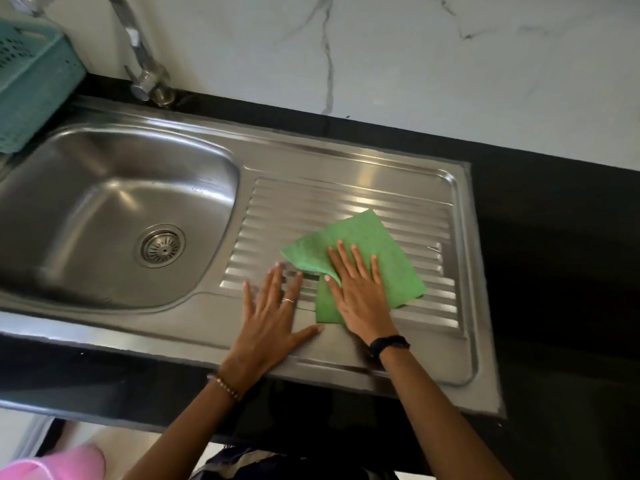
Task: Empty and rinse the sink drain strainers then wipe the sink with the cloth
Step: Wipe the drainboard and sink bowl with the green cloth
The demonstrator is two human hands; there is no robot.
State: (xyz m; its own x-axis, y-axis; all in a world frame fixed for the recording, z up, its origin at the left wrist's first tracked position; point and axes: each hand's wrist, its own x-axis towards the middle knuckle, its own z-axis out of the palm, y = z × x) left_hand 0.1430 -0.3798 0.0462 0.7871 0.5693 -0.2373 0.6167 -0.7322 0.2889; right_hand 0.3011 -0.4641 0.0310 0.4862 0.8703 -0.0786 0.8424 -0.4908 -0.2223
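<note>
One steel sink (pixel 214 327) is set into a black surface (pixel 554 271), with a single bowl on the left and a ribbed drainboard (pixel 346 209) on the right. One strainer (pixel 161 246) sits seated in the drain at the bottom of the bowl; a second one is not in sight. One green cloth (pixel 377 244) lies spread on the ribs of the drainboard, one corner folded toward the bowl. Two hands are down on the drainboard. The right hand (pixel 360 289) lies flat on the cloth, fingers straight and spread, pressing it to the metal — no closed grip, just the palm on top. The left hand (pixel 273 313) rests just beside it on bare steel, also flat and spread, holding nothing, its thumb reaching toward the cloth's near edge. It wears one ring (pixel 288 300), and its wrist carries one beaded bracelet (pixel 227 386); the right wrist has one black band (pixel 389 344). One tap (pixel 145 69) rises behind the bowl against the marble wall (pixel 415 64). One teal basket (pixel 31 84) stands at the left edge, seemingly overlapping the sink rim — blur makes the contact hard to judge.
</note>
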